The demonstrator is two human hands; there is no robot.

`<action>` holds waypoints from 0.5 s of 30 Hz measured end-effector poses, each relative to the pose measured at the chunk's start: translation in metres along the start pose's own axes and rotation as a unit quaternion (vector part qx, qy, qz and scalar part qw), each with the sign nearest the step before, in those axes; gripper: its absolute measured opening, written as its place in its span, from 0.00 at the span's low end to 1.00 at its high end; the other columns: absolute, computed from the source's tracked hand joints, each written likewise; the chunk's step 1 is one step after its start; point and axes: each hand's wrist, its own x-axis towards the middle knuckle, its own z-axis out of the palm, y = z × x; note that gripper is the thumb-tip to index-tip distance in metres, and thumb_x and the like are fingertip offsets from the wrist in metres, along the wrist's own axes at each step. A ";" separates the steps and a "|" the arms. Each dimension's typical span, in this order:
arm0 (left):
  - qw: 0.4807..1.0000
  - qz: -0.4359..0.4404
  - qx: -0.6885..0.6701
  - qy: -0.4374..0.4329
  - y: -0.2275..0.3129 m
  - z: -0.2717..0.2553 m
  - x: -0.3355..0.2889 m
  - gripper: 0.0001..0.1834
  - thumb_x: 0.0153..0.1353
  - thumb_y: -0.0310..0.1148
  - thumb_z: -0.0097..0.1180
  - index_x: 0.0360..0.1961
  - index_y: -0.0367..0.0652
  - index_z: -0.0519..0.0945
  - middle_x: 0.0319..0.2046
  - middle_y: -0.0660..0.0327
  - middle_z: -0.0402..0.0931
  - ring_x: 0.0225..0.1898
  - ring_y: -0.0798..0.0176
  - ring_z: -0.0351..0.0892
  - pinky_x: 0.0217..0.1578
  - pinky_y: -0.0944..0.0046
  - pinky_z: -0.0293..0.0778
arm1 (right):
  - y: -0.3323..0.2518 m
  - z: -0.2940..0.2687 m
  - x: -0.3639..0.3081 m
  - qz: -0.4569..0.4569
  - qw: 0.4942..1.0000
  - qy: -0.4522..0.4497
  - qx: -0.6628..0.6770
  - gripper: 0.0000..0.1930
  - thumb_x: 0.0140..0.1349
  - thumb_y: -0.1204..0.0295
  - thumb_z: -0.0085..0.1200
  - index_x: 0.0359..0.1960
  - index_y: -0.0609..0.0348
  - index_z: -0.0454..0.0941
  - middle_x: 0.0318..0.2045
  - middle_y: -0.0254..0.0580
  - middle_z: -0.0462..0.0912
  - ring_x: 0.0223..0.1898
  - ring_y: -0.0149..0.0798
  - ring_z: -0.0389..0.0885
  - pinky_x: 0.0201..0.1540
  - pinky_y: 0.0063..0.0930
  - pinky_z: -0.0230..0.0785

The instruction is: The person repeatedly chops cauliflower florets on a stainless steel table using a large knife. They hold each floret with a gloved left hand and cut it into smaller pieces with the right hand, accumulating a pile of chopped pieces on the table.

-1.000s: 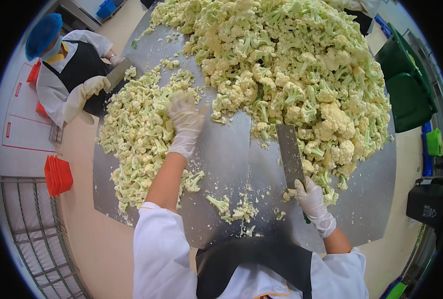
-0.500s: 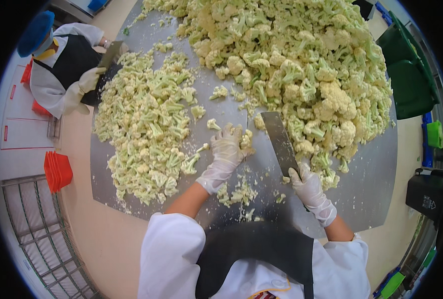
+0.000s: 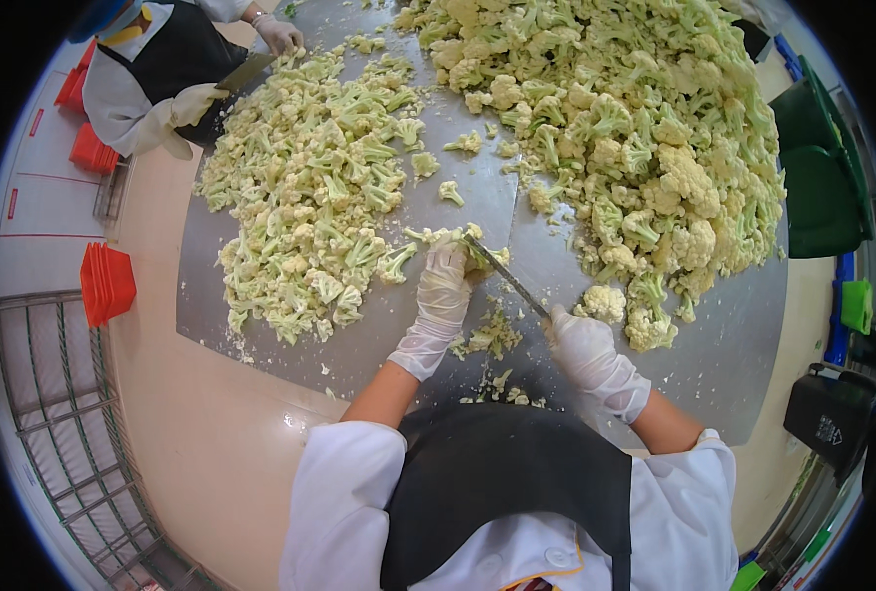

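My gloved left hand (image 3: pixel 446 286) is closed round a cauliflower floret (image 3: pixel 490 258) above the metal table (image 3: pixel 546 369). In my gloved right hand (image 3: pixel 588 350) is the handle of a broad cleaver (image 3: pixel 513 281). Its blade, turned nearly edge-on, slants up and left to the floret at my left fingertips. Small trimmings (image 3: pixel 494 335) lie on the table just below my hands. One loose floret (image 3: pixel 450 193) rests beyond my left hand. A whitish cauliflower piece (image 3: pixel 601 303) sits beside my right hand.
A high heap of cauliflower (image 3: pixel 645 138) covers the far right. Smaller cut florets (image 3: pixel 310 197) spread across the left side. At the far left a co-worker's gloved hand (image 3: pixel 197 103) holds another knife (image 3: pixel 246 74). Red bins (image 3: pixel 108 284) and a wire rack (image 3: pixel 64 414) stand left of the table.
The cleaver has swung from broadside beside the heap over to the floret in my left hand. The view has shifted slightly, and the co-worker's far hand has moved off the knife blade.
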 end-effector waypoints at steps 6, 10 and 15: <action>1.000 0.000 0.016 -0.004 -0.009 0.004 0.002 0.18 0.39 0.26 0.58 0.35 0.40 0.70 0.38 0.54 0.68 0.47 0.49 0.62 0.46 0.57 0.61 | -0.004 0.003 0.026 0.005 0.993 -0.095 -0.072 0.06 0.52 0.74 0.42 0.30 0.63 0.67 0.18 0.48 0.77 0.22 0.47 0.78 0.24 0.37 0.70; 1.000 0.008 0.018 0.000 -0.008 -0.002 0.003 0.18 0.40 0.29 0.59 0.36 0.44 0.71 0.36 0.58 0.69 0.46 0.50 0.63 0.46 0.56 0.59 | -0.017 0.014 0.052 0.030 0.993 -0.100 -0.054 0.08 0.53 0.73 0.40 0.31 0.65 0.68 0.22 0.52 0.78 0.24 0.48 0.78 0.27 0.37 0.71; 0.999 -0.038 0.014 0.026 0.003 -0.009 -0.011 0.17 0.41 0.27 0.57 0.37 0.44 0.71 0.35 0.59 0.69 0.41 0.53 0.67 0.42 0.59 0.63 | -0.006 -0.003 0.056 0.049 0.995 -0.059 0.065 0.11 0.57 0.68 0.39 0.31 0.65 0.68 0.21 0.54 0.76 0.23 0.50 0.77 0.27 0.38 0.70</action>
